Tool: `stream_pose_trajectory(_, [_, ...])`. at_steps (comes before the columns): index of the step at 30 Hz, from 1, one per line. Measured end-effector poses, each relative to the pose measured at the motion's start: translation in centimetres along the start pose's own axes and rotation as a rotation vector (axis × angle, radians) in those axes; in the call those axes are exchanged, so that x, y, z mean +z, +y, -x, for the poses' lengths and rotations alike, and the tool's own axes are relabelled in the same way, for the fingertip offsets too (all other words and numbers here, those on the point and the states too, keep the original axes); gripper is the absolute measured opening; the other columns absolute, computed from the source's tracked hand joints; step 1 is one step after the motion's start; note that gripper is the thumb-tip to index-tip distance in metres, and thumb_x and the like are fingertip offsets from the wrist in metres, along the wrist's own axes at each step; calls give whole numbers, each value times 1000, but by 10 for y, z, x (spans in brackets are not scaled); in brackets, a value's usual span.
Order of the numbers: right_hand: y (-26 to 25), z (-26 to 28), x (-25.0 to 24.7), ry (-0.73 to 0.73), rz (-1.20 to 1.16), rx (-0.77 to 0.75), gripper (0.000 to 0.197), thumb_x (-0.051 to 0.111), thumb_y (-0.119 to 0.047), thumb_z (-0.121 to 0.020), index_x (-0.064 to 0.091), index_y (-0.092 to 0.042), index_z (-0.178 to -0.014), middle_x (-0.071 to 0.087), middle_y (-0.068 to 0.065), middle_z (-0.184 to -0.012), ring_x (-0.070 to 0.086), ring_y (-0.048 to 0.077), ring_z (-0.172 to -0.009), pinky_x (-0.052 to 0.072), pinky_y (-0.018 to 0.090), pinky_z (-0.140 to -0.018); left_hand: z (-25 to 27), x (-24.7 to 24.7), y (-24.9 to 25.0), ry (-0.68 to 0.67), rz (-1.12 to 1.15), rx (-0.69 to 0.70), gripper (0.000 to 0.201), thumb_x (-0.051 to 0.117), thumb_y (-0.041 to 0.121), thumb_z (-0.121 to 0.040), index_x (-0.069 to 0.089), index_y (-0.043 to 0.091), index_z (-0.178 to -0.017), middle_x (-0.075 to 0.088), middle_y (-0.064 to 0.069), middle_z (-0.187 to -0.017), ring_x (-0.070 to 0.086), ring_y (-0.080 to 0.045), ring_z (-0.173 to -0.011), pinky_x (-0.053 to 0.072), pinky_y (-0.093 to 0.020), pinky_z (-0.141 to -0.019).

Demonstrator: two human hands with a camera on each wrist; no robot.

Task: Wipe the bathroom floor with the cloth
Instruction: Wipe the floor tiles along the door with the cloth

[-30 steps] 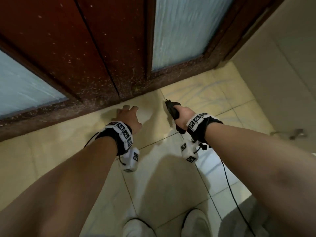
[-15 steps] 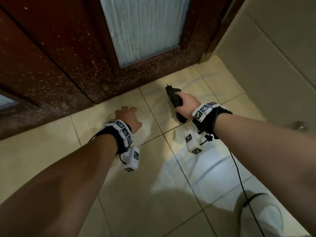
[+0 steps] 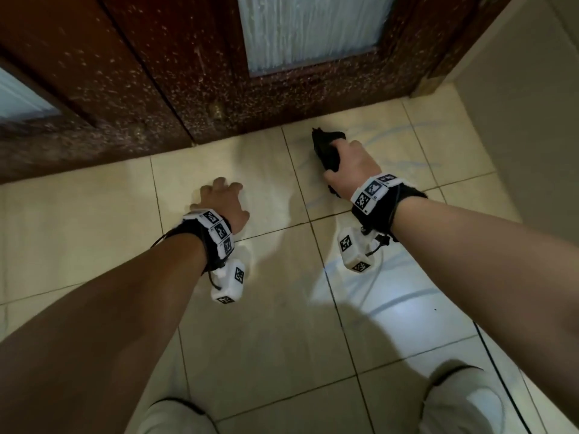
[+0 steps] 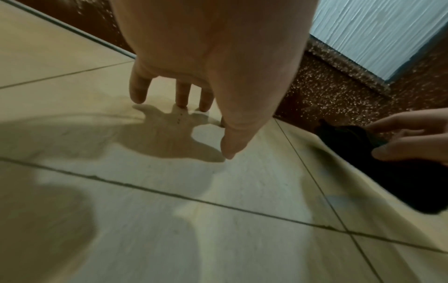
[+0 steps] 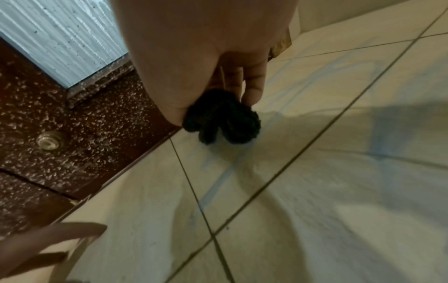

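Note:
A bunched black cloth point(image 3: 326, 148) lies on the beige floor tiles point(image 3: 376, 142) close to the foot of the door. My right hand point(image 3: 347, 158) grips the black cloth point(image 5: 220, 118) with curled fingers and thumb and holds it against the floor. The black cloth point(image 4: 378, 160) also shows at the right of the left wrist view. My left hand point(image 3: 224, 202) is spread, its fingertips point(image 4: 181, 99) propped on the tile to the left of the cloth. It holds nothing.
A dark brown door point(image 3: 194, 76) speckled with white spots, with frosted glass panels point(image 3: 307, 29), closes the far side. A pale wall point(image 3: 526, 114) runs along the right. My white shoes point(image 3: 466, 399) stand on the near tiles. Wet streaks point(image 3: 391, 308) mark the floor.
The view has shifted, so the door has slid left and down. My right hand with the cloth has moved along the tile by the door. The left hand stays propped on the floor.

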State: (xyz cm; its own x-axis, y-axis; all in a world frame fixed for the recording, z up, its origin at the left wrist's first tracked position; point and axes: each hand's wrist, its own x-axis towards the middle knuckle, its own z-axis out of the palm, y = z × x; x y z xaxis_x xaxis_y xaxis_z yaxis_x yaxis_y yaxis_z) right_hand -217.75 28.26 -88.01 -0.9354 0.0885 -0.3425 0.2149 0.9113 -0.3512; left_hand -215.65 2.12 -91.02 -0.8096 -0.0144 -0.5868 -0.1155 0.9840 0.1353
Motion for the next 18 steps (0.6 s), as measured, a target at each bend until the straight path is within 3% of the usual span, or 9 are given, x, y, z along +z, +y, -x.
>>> stream_pose_trajectory(4, [9, 12, 10, -80, 42, 15, 62, 56, -45, -94, 33, -28, -149, 37, 11, -140, 53, 32, -117, 51, 43, -94, 1, -3, 9, 63, -10, 5, 72, 60, 42, -91, 24, 32, -153, 14, 0, -160, 17, -29, -142, 30, -56, -108])
stream_pose_trajectory(7, [14, 9, 24, -140, 16, 21, 64, 52, -42, -98, 25, -28, -154, 32, 14, -145, 54, 35, -117, 51, 40, -94, -10, -4, 13, 89, -13, 17, 77, 59, 47, -91, 16, 36, -154, 7, 1, -162, 10, -28, -145, 29, -60, -107])
stream_pose_trajectory(10, [12, 4, 37, -226, 48, 8, 71, 54, -38, -98, 16, -29, -157, 25, 19, -149, 55, 40, -114, 50, 38, -93, -16, -3, 16, 23, -67, 8, 85, 60, 53, -89, 9, 40, -154, -2, 2, -163, 3, -29, -147, 27, -64, -108])
stream_pose_trajectory(18, [-9, 4, 41, -279, 118, -46, 76, 58, -32, -97, 12, -32, -157, 22, 20, -151, 57, 37, -111, 51, 38, -90, -20, -3, 22, 56, -126, -22, 83, 65, 55, -82, 19, 41, -150, 7, 0, -159, 12, -31, -142, 37, -62, -100])
